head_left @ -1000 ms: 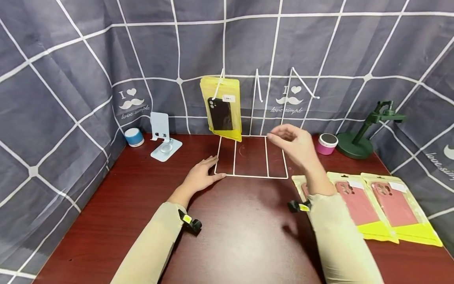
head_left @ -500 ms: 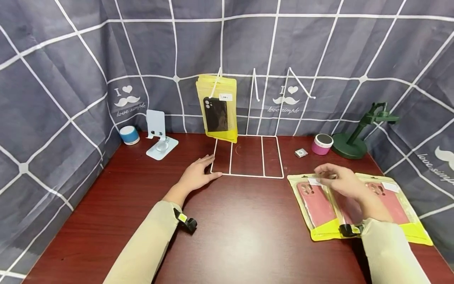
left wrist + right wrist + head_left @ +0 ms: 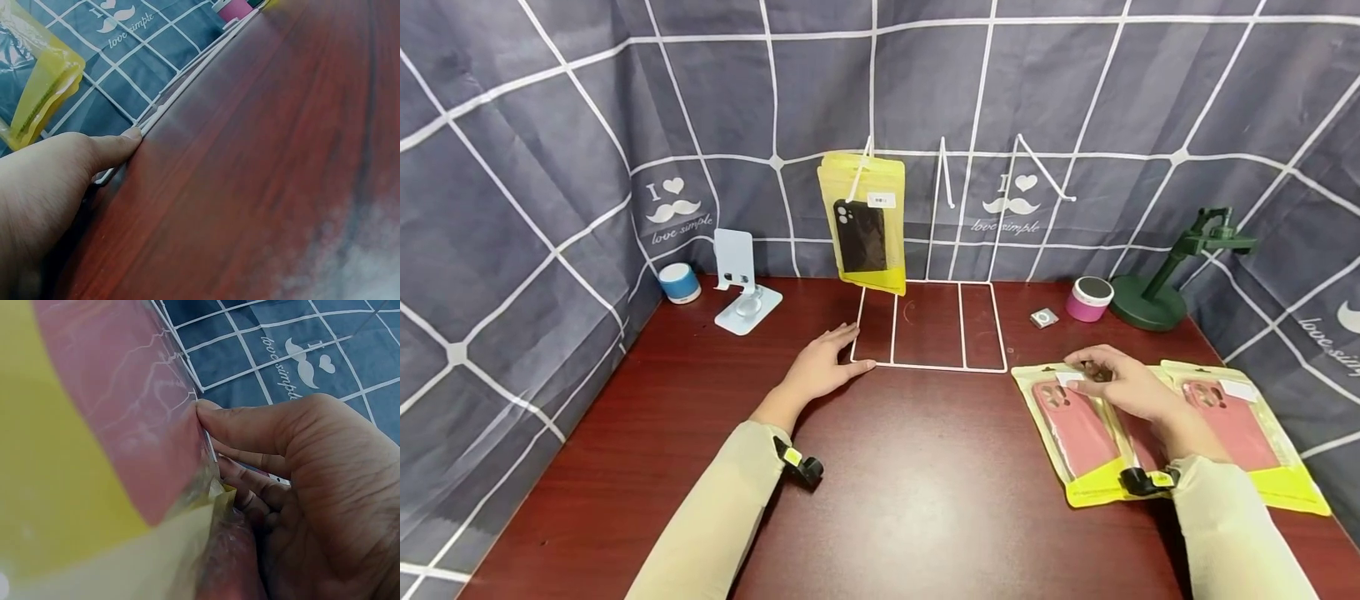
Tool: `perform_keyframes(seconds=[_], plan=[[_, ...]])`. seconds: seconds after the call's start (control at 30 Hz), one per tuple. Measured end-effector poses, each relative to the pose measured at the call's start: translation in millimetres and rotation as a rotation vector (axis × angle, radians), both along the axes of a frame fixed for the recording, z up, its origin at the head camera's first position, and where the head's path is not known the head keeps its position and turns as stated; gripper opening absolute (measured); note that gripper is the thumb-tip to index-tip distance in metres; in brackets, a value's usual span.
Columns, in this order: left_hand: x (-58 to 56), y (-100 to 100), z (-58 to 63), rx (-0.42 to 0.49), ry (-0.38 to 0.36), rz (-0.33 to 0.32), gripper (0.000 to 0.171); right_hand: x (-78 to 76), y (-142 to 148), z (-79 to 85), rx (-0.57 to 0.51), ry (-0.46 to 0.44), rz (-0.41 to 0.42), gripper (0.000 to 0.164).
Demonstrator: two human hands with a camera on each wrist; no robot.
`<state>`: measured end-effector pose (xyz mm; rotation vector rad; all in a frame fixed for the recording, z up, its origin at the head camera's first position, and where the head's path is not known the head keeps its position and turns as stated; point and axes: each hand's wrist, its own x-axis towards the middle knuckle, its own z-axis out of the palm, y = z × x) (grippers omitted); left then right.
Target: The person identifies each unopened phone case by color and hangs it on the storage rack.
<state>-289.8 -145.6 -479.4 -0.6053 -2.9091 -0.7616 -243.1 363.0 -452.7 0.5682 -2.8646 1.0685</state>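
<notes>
My left hand [image 3: 820, 367] rests at the front left corner of a white wire display rack [image 3: 925, 367], its thumb touching the front bar in the left wrist view. From the rack's left hook hang yellow bags, the front bag [image 3: 861, 237] holding a black phone case. Three bagged pink phone cases lie side by side on the right. At the top of the leftmost bagged phone case [image 3: 1078, 437], my right hand [image 3: 1127, 387] pinches its edge, thumb [image 3: 215, 419] against the bag and fingers curled behind. That hand partly covers the middle bagged phone case [image 3: 1138, 437].
The rightmost bagged phone case [image 3: 1232, 425] lies beyond my right hand. Along the back stand a light blue phone stand [image 3: 745, 287], a blue speaker [image 3: 679, 283], a pink speaker [image 3: 1089, 300] and a green stand [image 3: 1150, 302]. A small silver gadget [image 3: 1043, 317] lies nearby.
My right hand has moved from beside the rack's right part down and right onto the bagged pink phone cases, then barely moved. The left hand has kept its place at the rack's corner.
</notes>
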Motion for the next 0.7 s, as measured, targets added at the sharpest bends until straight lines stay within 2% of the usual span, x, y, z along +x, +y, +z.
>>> perform_keyframes(seconds=[0.13, 0.23, 0.4, 0.57, 0.7], plan=[[0.0, 0.6, 1.4, 0.005, 0.004, -0.005, 0.086, -0.3, 1.1, 1.9, 0.031, -0.006, 0.001, 0.045], [0.5, 1.0, 1.9, 0.010, 0.000, -0.006, 0.085, 0.3, 1.2, 3.3, 0.060, -0.012, -0.008, 0.044], [0.4, 0.8, 2.0, 0.012, -0.009, -0.001, 0.086, 0.8, -0.8, 5.8, 0.111, 0.001, -0.041, 0.030], [-0.2, 1.0, 2.3, 0.006, -0.006, -0.005, 0.087, 0.5, -4.1, 6.7, 0.138, 0.057, -0.086, 0.016], [0.3, 1.1, 2.4, 0.005, 0.001, -0.003, 0.086, -1.6, -6.4, 3.2, 0.150, 0.100, -0.102, 0.010]])
